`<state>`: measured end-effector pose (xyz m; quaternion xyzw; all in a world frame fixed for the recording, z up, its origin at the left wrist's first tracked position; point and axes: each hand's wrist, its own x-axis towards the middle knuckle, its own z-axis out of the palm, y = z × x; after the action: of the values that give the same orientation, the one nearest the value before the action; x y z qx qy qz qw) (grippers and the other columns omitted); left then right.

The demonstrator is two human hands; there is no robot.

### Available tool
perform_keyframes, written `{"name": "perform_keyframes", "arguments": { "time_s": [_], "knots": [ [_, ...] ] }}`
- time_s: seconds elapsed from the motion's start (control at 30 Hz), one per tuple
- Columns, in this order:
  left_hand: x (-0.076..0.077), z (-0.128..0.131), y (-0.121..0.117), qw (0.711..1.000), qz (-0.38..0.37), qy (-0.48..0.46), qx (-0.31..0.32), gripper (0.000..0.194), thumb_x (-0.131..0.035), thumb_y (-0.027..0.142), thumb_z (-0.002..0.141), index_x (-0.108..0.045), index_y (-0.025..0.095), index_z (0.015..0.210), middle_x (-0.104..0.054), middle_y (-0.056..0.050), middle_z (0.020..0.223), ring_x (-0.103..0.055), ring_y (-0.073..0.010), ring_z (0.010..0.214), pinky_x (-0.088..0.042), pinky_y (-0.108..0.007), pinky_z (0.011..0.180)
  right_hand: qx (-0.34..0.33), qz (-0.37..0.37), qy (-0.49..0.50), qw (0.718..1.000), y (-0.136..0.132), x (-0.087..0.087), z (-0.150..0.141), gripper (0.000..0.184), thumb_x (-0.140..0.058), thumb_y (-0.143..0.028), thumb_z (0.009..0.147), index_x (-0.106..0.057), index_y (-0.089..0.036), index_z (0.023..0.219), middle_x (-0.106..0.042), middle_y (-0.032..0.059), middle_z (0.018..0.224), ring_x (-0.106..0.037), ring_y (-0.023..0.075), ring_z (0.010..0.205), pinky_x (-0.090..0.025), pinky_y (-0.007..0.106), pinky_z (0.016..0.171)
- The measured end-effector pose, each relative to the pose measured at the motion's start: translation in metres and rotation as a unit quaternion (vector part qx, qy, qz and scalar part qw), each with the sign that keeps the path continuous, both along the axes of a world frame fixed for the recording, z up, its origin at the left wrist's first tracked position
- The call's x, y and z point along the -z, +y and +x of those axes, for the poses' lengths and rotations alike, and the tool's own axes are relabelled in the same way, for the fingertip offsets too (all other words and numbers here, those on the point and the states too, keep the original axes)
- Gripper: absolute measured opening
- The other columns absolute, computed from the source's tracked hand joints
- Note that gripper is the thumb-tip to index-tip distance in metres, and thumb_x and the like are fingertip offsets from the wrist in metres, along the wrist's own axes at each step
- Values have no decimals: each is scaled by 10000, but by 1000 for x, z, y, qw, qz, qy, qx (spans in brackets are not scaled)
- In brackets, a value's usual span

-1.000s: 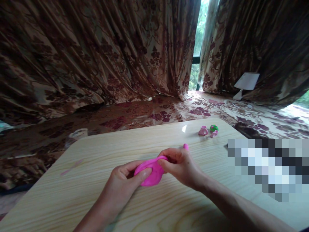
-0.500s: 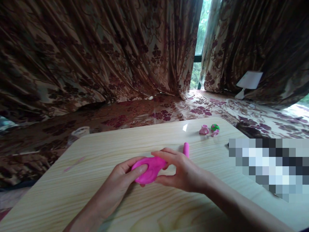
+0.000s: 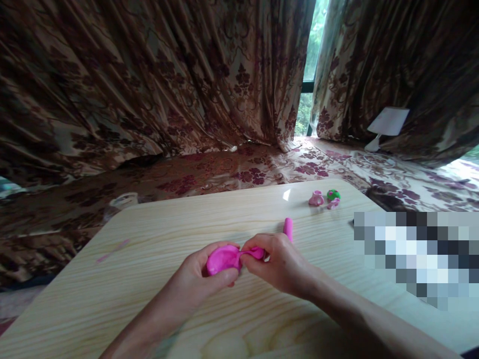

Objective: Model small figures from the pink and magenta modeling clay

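Note:
Bright pink modelling clay (image 3: 222, 259), pressed into a shallow cup shape, rests in my left hand (image 3: 204, 271), with the thumb along its near edge. My right hand (image 3: 277, 259) pinches a narrow strand that stretches from the cup's right side. A small lump of the same clay shows between the right fingers. Just behind the right hand, a pink cylinder (image 3: 288, 229) lies on the wooden table (image 3: 179, 219).
Small pink clay pieces (image 3: 316, 198) and a green ball with pink spots (image 3: 334, 194) sit at the table's far right. A thin pink stick (image 3: 113, 250) lies at left. Beyond the table stand a clear plastic container (image 3: 123, 200) and a white lamp (image 3: 388, 122).
My right fingers have closed on the clay's right side and drawn it into a thin strand. My left thumb has moved from inside the clay to its near edge.

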<state>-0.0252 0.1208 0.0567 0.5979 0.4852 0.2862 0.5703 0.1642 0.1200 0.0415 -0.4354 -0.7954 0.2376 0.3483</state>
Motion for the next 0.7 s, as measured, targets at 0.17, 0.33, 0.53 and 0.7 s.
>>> {"name": "perform_keyframes", "arguments": {
  "time_s": [0.17,0.33,0.53,0.7],
  "knots": [
    [-3,0,1,992,-82,-96,21,221,-567,312,780,-625,165,934,-629,-43,810,-544,-135,670,-442,-243,617,-23,32,-11,999,0,-6,8,442,-555,-342,823,-486,-212,1240,-644,81,1014,-606,183,878,-460,325,777],
    [5,-8,3,957,-202,-210,6,313,-430,405,851,-601,156,770,-572,-18,657,-490,-105,511,-428,-233,476,-105,130,-59,984,-1,-11,10,400,-475,-172,861,-491,-262,1250,-506,84,1214,-530,173,1036,-453,308,842],
    [4,-6,-1,957,-215,-193,19,405,-373,473,859,-574,154,712,-528,-7,570,-451,-99,462,-409,-233,445,-113,129,-89,981,-2,-11,7,318,-423,-239,905,-553,-223,1195,-599,77,925,-566,158,832,-462,274,717],
    [7,5,-1,997,60,-8,-55,263,-579,397,769,-600,206,949,-628,-21,815,-562,-150,714,-462,-263,645,-23,8,-15,1000,0,0,2,230,-449,-257,887,-663,-174,885,-596,22,724,-553,115,679,-429,229,632]
  ]
}}
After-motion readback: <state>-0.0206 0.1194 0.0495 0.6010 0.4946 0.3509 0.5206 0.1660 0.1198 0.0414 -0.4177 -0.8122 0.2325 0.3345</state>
